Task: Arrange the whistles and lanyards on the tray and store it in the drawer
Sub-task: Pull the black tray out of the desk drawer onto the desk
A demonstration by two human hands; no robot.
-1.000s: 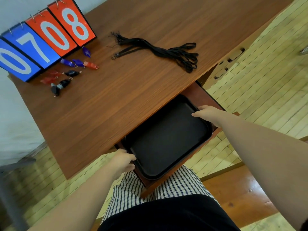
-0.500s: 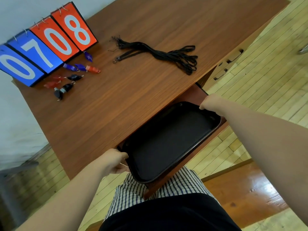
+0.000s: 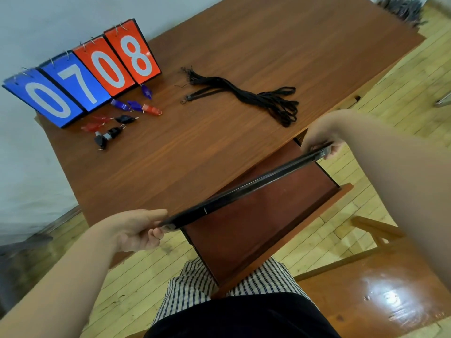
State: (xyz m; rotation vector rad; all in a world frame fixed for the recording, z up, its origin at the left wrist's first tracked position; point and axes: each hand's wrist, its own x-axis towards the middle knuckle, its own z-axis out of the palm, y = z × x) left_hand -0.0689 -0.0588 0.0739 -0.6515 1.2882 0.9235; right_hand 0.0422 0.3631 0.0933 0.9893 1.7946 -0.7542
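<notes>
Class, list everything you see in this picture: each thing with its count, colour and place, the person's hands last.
table: one, brown wood, middle of view
scoreboard: one, blue and red cards reading 0708, table's far left
whistles: roughly nine, blue, red, black, before the scoreboard
lanyards: one bundle, black, on the table right of the whistles
tray: one, black, held edge-on above the drawer
drawer: one, reddish-brown, open under the table
left hand: grips the tray's near end
right hand: grips the tray's far end
</notes>
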